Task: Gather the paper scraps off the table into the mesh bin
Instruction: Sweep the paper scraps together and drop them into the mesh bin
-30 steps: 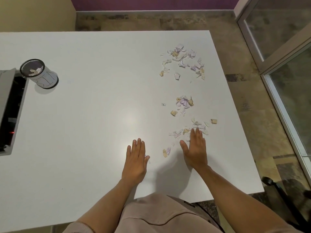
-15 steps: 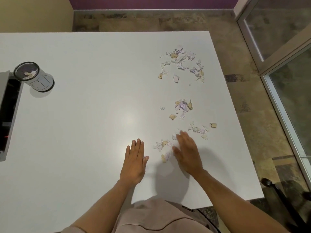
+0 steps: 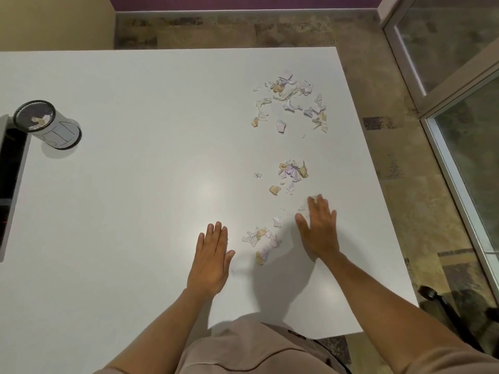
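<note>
Torn paper scraps in white, lilac and tan lie on the white table (image 3: pixel 135 211) in three patches: a wide far scatter (image 3: pixel 293 101), a small middle heap (image 3: pixel 293 171), and a near cluster (image 3: pixel 260 240) between my hands. My left hand (image 3: pixel 212 259) lies flat on the table, fingers straight, just left of the near cluster. My right hand (image 3: pixel 320 230) rests flat with fingers straight on a few scraps to the right of that cluster. The mesh bin (image 3: pixel 46 124) stands at the far left with some scraps inside.
A grey and black device (image 3: pixel 10 168) sits at the table's left edge beside the bin. The table's right edge drops to a stone floor (image 3: pixel 405 157). A glass door frame (image 3: pixel 445 125) runs along the right. A black chair base (image 3: pixel 442 303) is at lower right.
My right hand swept some scraps left toward my left hand, then moved back out to the right onto further scraps. My left hand has stayed flat in place.
</note>
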Motion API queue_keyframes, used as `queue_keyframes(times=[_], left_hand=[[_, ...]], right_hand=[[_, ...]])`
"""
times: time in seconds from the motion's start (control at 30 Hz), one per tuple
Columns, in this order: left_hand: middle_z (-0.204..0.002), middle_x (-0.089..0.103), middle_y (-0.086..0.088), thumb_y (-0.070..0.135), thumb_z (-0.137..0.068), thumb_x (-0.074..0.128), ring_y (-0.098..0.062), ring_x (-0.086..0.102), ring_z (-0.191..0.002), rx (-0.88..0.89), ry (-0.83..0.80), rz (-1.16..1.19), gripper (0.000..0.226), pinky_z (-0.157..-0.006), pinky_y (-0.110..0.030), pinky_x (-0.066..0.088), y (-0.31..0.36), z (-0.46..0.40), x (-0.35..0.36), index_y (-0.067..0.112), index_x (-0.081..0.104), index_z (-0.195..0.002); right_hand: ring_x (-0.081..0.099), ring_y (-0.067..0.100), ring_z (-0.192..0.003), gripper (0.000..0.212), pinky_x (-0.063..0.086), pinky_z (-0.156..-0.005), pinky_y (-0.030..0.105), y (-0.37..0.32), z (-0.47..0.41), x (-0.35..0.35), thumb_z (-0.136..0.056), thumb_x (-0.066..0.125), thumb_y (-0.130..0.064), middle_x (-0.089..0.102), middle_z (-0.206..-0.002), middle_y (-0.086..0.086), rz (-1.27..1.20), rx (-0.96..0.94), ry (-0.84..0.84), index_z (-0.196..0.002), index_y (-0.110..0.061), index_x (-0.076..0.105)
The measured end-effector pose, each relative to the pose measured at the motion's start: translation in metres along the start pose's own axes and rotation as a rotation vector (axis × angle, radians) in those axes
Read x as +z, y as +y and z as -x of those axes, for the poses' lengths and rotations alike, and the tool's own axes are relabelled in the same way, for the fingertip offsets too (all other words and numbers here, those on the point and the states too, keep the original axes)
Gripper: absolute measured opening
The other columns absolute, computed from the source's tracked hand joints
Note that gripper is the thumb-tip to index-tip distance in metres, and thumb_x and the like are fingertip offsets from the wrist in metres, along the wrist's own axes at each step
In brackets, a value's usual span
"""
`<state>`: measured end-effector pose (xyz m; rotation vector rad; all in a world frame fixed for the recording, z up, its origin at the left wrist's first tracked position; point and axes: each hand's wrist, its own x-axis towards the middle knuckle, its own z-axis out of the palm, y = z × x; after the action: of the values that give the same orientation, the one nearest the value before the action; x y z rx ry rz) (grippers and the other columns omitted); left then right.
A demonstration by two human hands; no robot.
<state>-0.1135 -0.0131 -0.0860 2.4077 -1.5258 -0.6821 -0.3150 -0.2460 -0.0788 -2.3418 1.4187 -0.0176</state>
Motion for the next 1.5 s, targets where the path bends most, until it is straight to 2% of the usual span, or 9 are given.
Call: queue_keyframes(times=[0.23, 0.43, 0.67, 0.8, 0.9, 1.03, 1.17, 1.27, 1.5], left_hand=[[-0.16, -0.014, 0.002, 0.041, -0.104, 0.018, -0.016, -0.021, -0.147, -0.015, -0.025, -0.008, 0.059, -0.119, -0.035, -0.015, 0.003, -0.001, 0.001, 0.014, -0.002, -0.153], [-0.161, -0.012, 0.005, 0.058, -0.1, 0.013, -0.01, -0.022, -0.147, 0.041, -0.092, 0.042, 0.067, -0.118, -0.035, -0.016, 0.005, 0.004, -0.006, 0.02, 0.0, -0.155], [-0.163, 0.003, -0.008, 0.092, -0.066, 0.037, -0.027, 0.01, -0.149, 0.042, -0.088, -0.045, 0.116, -0.118, -0.043, 0.02, 0.004, 0.022, -0.031, 0.024, 0.006, -0.155], [-0.161, -0.004, -0.008, 0.068, -0.055, 0.078, -0.032, 0.02, -0.14, -0.064, -0.153, -0.096, 0.129, -0.107, -0.044, 0.034, 0.015, 0.022, -0.033, 0.029, 0.001, -0.151], [-0.155, 0.006, -0.006, 0.048, -0.057, 0.088, -0.034, 0.03, -0.127, -0.103, -0.14, -0.03, 0.119, -0.095, -0.041, 0.045, 0.026, 0.013, -0.037, 0.031, 0.013, -0.148], [-0.134, 0.031, -0.001, 0.024, -0.071, 0.083, -0.029, 0.037, -0.113, -0.08, -0.141, 0.028, 0.081, -0.081, -0.033, 0.048, 0.032, 0.003, -0.041, 0.028, 0.038, -0.139], [-0.138, 0.035, 0.0, 0.013, -0.084, 0.068, -0.028, 0.039, -0.123, -0.172, -0.165, 0.276, 0.048, -0.092, -0.025, 0.04, 0.03, 0.0, -0.041, 0.026, 0.055, -0.129], [-0.108, 0.048, 0.001, 0.005, -0.086, 0.06, -0.02, 0.049, -0.095, -0.082, -0.064, 0.189, 0.021, -0.08, -0.025, 0.051, 0.033, 0.001, -0.039, 0.014, 0.065, -0.104], [-0.11, 0.06, -0.001, 0.01, -0.091, 0.054, -0.022, 0.054, -0.096, -0.044, -0.054, 0.128, 0.021, -0.082, -0.033, 0.047, 0.034, -0.004, -0.04, 0.012, 0.072, -0.103]], right_hand=[[0.009, 0.025, -0.15, 0.06, 0.003, -0.121, 0.045, -0.042, 0.045, 0.027, -0.101, 0.032, -0.046, 0.016, -0.162, 0.008, -0.013, -0.331, -0.163, -0.151, -0.014, 0.025], [0.018, 0.02, -0.149, 0.056, 0.018, -0.119, 0.049, -0.066, 0.071, 0.025, -0.102, 0.033, -0.04, 0.027, -0.159, 0.004, -0.124, -0.46, -0.241, -0.151, -0.014, 0.029], [0.044, 0.026, -0.127, 0.097, 0.046, -0.096, 0.042, -0.068, 0.077, 0.007, -0.07, 0.057, -0.074, 0.04, -0.149, 0.005, -0.009, -0.203, -0.153, -0.15, -0.027, 0.028], [0.034, 0.026, -0.13, 0.108, 0.051, -0.092, 0.038, -0.078, 0.076, 0.008, -0.067, 0.067, -0.071, 0.028, -0.152, 0.005, 0.063, -0.192, -0.297, -0.153, -0.033, 0.013], [0.028, 0.029, -0.132, 0.103, 0.049, -0.096, 0.041, -0.101, 0.07, 0.009, -0.073, 0.071, -0.06, 0.021, -0.151, 0.006, 0.112, -0.167, -0.416, -0.152, -0.037, 0.009], [0.036, 0.028, -0.121, 0.077, 0.048, -0.095, 0.036, -0.122, 0.067, 0.009, -0.084, 0.071, -0.039, 0.033, -0.138, 0.007, 0.121, -0.187, -0.432, -0.147, -0.035, 0.027], [0.039, 0.027, -0.12, 0.047, 0.046, -0.092, 0.031, -0.129, 0.072, 0.011, -0.096, 0.057, -0.024, 0.039, -0.137, 0.007, 0.149, -0.274, -0.383, -0.141, -0.026, 0.041], [0.04, 0.025, -0.119, 0.029, 0.045, -0.09, 0.029, -0.131, 0.075, 0.012, -0.101, 0.043, -0.016, 0.044, -0.134, 0.007, 0.16, -0.329, -0.362, -0.13, -0.019, 0.05], [0.046, 0.024, -0.111, 0.028, 0.042, -0.081, 0.031, -0.131, 0.074, 0.013, -0.095, 0.038, 0.0, 0.053, -0.12, 0.009, 0.131, -0.37, -0.351, -0.112, -0.009, 0.059]])
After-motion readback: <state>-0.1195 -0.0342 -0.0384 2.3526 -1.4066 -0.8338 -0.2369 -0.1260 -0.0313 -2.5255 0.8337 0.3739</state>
